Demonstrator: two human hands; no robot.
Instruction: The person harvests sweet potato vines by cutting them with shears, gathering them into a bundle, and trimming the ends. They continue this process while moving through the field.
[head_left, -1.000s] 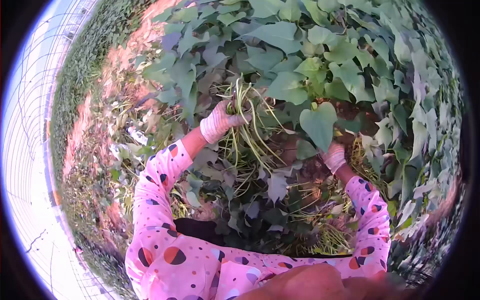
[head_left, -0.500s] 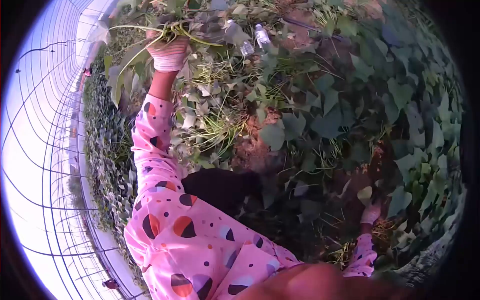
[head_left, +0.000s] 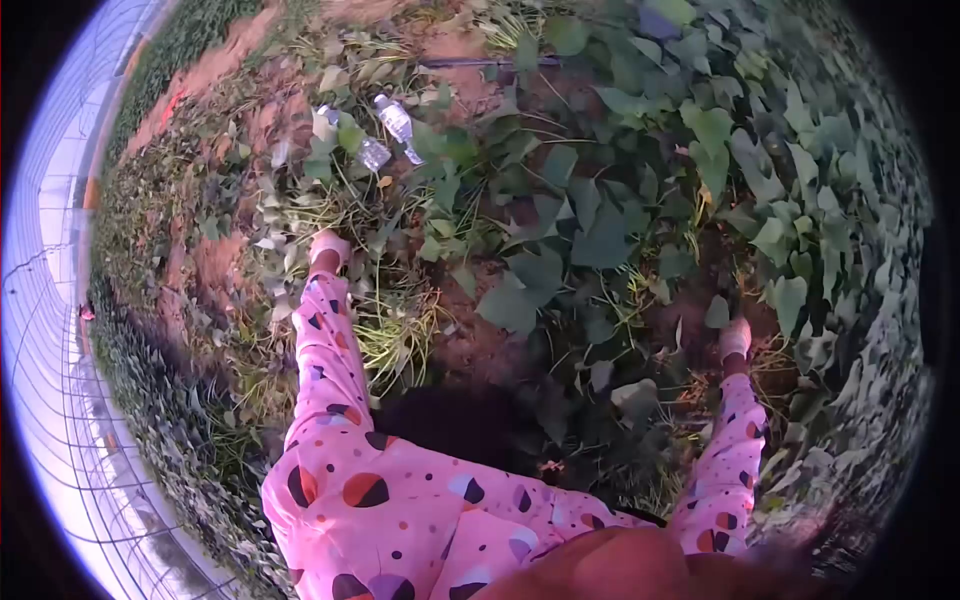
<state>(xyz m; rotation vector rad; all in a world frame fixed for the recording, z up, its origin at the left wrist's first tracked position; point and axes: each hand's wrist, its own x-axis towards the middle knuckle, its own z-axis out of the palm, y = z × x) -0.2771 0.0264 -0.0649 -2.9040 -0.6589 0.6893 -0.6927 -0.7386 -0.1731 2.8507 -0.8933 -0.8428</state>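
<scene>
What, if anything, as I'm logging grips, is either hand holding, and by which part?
Cannot be told: the left hand is among vines and the right hand beside a leaf, both grips unclear.

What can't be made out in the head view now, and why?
All in the head view:
Left hand: too small and blurred to tell its grip.
Right hand: fingertips lost among leaves and shadow.
Labelled bottle: print too small to read.
Gridded structure: cut off by the round image edge.

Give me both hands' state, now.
Pale-gloved left hand: low among green leafy vines; open, closed or holding, cannot be told.
Pale-gloved right hand: near a small rounded green leaf; likewise cannot be told.
</scene>
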